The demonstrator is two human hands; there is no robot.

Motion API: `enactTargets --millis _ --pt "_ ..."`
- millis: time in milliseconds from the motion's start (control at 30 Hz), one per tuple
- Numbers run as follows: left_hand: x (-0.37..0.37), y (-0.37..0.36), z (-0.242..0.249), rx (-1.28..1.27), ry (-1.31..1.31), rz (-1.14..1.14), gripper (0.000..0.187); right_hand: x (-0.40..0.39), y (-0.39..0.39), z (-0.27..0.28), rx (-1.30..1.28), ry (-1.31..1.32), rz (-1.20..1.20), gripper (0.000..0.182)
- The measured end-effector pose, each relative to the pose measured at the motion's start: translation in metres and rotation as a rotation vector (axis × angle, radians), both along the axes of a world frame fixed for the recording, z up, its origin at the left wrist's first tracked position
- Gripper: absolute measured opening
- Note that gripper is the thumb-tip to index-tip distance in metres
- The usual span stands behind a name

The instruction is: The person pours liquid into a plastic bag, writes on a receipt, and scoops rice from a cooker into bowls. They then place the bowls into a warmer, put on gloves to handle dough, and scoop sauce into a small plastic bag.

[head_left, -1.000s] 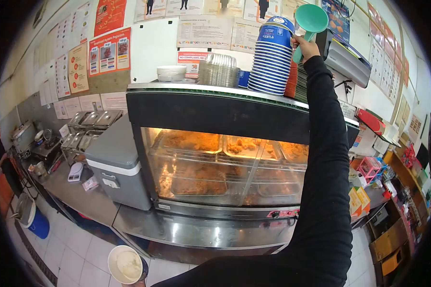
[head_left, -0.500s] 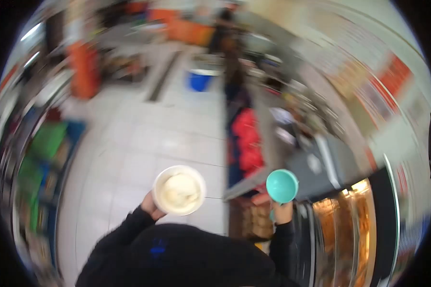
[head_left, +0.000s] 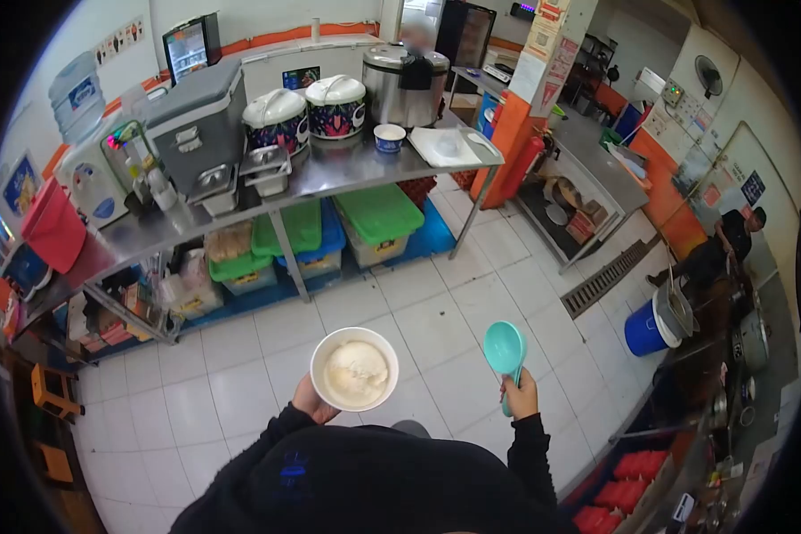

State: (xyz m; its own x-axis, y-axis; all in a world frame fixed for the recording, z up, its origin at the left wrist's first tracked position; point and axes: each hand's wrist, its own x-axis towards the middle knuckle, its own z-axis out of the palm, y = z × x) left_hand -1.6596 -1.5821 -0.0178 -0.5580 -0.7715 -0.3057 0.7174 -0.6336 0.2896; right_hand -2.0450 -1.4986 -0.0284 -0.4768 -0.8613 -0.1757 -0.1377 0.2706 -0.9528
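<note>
My left hand [head_left: 313, 403] is wrapped round the side of a white round tub [head_left: 318, 384], held in front of my body. Inside it sits a pale, creamy-white mound of food [head_left: 358, 371]. In my right hand [head_left: 522, 394] is a turquoise plastic scoop [head_left: 505, 347], gripped by its handle with the bowl end pointing up and away from me. The scoop's bowl looks bare inside. Tub and scoop are apart, both held over the tiled floor.
Ahead stands a steel table [head_left: 329, 173] with lidded patterned pots [head_left: 336, 107], a large steel cooker [head_left: 404, 84], a grey cooler [head_left: 194, 125] and a small blue-and-white tub [head_left: 389, 138]. Green-lidded bins [head_left: 378, 218] sit below. A blue bucket [head_left: 647, 331] and a person [head_left: 730, 240] are at right.
My view has swung to the left, bringing the steel table in front of me and the bucket to the right. Both hands still hold the tub and scoop.
</note>
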Motion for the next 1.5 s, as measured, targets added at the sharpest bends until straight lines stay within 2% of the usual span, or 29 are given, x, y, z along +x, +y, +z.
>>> enactTargets --millis 100,200,300,367,400,467,533,567,600,633,667,700,733,800,833,900,1000,1100,1267,1367,1500 --pt "-0.012 -0.074 -0.009 0.010 -0.005 0.163 0.049 -0.040 -0.112 0.002 -0.037 0.002 0.040 0.010" --pt "-0.022 -0.187 -0.029 -0.012 -0.028 0.222 0.050 -0.081 -0.255 -0.007 -0.105 0.013 0.013 0.020" --pt "-0.031 -0.322 -0.055 -0.128 -0.166 0.277 0.052 -0.126 -0.423 -0.007 -0.223 0.166 -0.028 0.017" --pt "-0.038 -0.404 -0.071 -0.090 -0.172 0.310 0.052 -0.179 -0.549 -0.032 -0.235 0.500 -0.037 0.022" --pt "-0.047 -0.445 -0.065 -0.021 -0.119 0.346 0.048 -0.210 -0.615 -0.052 -0.217 0.557 -0.090 0.025" --pt "-0.067 -0.522 -0.065 -0.076 -0.127 0.364 0.048 -0.230 -0.716 -0.042 -0.273 0.550 -0.198 0.024" --pt "-0.087 -0.584 -0.060 -0.158 -0.056 0.353 0.049 -0.205 -0.763 0.001 -0.241 0.365 -0.112 0.026" --pt "-0.091 -0.610 -0.065 -0.148 -0.051 0.370 0.049 -0.161 -0.766 0.059 -0.189 0.195 0.014 0.028" --pt "-0.095 -0.634 -0.072 -0.154 -0.040 0.398 0.049 -0.134 -0.775 0.073 -0.241 0.057 0.202 0.026" --pt "-0.103 -0.658 -0.077 -0.236 -0.175 0.423 0.048 -0.111 -0.784 0.071 -0.229 0.159 0.408 0.025" --pt "-0.112 -0.680 -0.069 -0.157 -0.142 0.402 0.047 -0.090 -0.790 0.074 -0.238 0.266 0.603 0.024" --pt "-0.126 -0.689 -0.034 -0.118 -0.204 0.382 0.045 -0.050 -0.787 0.106 -0.343 0.423 0.731 0.023" --pt "-0.134 -0.706 -0.032 -0.136 -0.187 0.375 0.044 -0.028 -0.793 0.115 -0.373 0.491 0.837 0.023" --pt "-0.149 -0.729 -0.030 -0.117 -0.211 0.369 0.042 -0.002 -0.818 0.090 -0.185 0.885 1.031 0.027" --pt "-0.153 -0.738 -0.029 -0.074 -0.250 0.372 0.042 0.009 -0.827 0.087 -0.150 0.874 1.098 0.029" --pt "-0.158 -0.752 -0.028 -0.092 -0.198 0.392 0.039 0.006 -0.848 0.094 -0.146 1.055 1.177 0.030" --pt "-0.160 -0.762 -0.027 -0.061 -0.160 0.436 0.039 0.003 -0.875 0.133 -0.164 1.061 1.037 0.028" --pt "-0.160 -0.775 -0.043 -0.058 -0.164 0.434 0.042 0.002 -0.890 0.098 -0.154 1.081 1.072 0.027" --pt "-0.157 -0.767 -0.018 -0.050 -0.176 0.455 0.044 0.010 -0.899 0.153 -0.269 1.215 1.052 0.025" --pt "-0.158 -0.771 -0.014 -0.059 -0.146 0.501 0.044 0.022 -0.897 0.130 -0.274 1.173 1.122 0.026" --pt "-0.147 -0.756 0.003 -0.090 -0.096 0.494 0.043 0.025 -0.897 0.155 -0.310 1.227 1.108 0.025"
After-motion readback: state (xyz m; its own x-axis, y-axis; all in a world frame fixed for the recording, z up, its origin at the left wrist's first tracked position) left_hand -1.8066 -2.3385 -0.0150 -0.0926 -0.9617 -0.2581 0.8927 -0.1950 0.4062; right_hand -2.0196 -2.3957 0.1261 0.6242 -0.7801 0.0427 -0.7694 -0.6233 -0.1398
